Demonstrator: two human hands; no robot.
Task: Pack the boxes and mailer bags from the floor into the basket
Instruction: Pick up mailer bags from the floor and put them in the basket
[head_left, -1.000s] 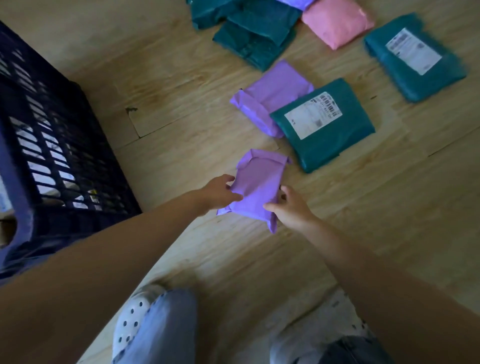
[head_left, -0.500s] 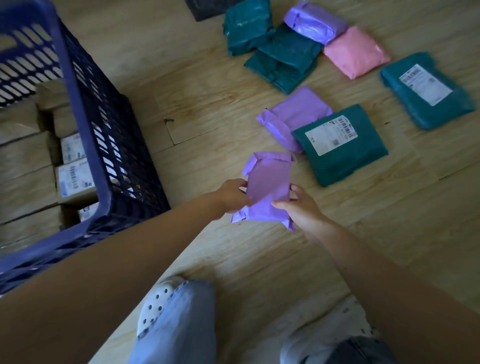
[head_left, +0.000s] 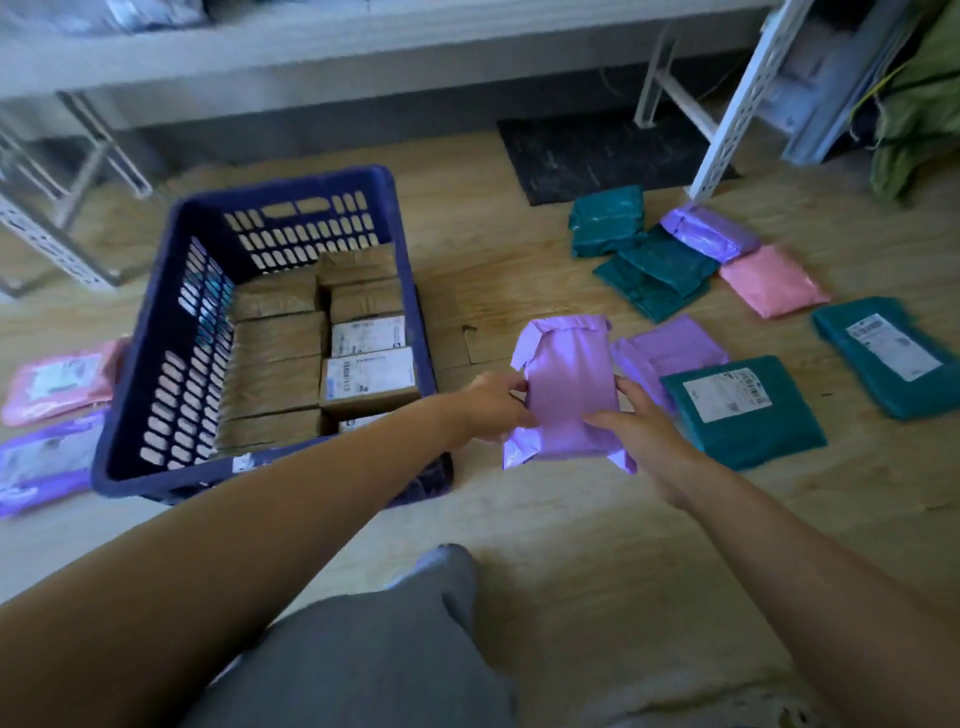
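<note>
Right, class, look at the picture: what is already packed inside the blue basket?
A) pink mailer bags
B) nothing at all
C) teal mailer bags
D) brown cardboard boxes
D: the basket holds rows of brown cardboard boxes, while the teal bags and pink bags lie on the floor outside it.

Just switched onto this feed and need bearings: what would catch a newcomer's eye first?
A purple mailer bag is held mid-frame, gripped by the left hand on its left edge and the right hand lower right. Left of it stands a blue slotted basket holding cardboard boxes. More mailer bags in teal, purple and pink lie on the wooden floor to the right.
</note>
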